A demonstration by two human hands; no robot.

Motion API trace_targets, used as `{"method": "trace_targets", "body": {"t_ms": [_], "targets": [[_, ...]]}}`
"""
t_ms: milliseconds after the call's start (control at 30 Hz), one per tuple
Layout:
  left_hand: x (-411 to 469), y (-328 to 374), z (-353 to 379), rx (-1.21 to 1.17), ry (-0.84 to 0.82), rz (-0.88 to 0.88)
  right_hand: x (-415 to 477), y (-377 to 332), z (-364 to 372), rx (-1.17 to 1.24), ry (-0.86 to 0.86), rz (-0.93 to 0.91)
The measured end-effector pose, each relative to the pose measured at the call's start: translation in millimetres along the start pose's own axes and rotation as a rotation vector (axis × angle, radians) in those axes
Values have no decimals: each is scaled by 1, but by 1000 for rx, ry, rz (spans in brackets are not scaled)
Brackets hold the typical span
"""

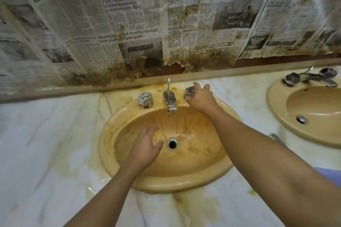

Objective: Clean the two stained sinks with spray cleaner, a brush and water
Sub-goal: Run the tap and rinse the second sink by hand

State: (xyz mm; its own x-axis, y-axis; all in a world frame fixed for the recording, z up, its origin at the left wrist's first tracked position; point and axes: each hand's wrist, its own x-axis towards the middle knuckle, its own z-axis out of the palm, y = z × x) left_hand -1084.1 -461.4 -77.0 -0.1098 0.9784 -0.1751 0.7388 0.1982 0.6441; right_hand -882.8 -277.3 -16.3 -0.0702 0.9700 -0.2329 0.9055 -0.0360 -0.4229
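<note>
A tan oval sink [118, 167] smeared with orange-brown stains lies in front of me, set into a marble counter. Its chrome spout [170, 100] lets a thin stream of water fall toward the drain [172, 144]. My right hand [200, 96] grips the right tap knob [190, 91]. The left tap knob [144, 99] stands free. My left hand [145, 146] is inside the bowl, fingers spread and flat against the wet surface left of the drain. A second tan sink [276, 108] with its own chrome tap [311, 77] sits at the right edge.
Stained newspaper sheets [129, 24] cover the wall behind the sinks, torn along the bottom. The marble counter [46, 143] carries yellow puddles and streaks around the near sink. A grey object [276, 138] pokes out between the sinks.
</note>
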Motion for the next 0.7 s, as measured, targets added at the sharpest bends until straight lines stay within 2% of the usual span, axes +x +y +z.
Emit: {"method": "trace_targets", "body": {"t_ms": [133,233,400,500,600,700], "targets": [[21,-15,11,163,-112,60,47,-7,11,-61,-156,-25],[30,-35,11,287,-183,50,59,-4,20,-187,-170,-97],[32,-66,1,452,-302,71,74,17,3,-411,-312,-465],[32,-81,-7,519,-384,111,81,18,-8,-603,-350,-609],[30,-91,-17,593,-425,162,78,16,-7,-643,-334,-626],[30,-97,-19,621,-395,226,71,16,-2,-452,-217,-486]]}}
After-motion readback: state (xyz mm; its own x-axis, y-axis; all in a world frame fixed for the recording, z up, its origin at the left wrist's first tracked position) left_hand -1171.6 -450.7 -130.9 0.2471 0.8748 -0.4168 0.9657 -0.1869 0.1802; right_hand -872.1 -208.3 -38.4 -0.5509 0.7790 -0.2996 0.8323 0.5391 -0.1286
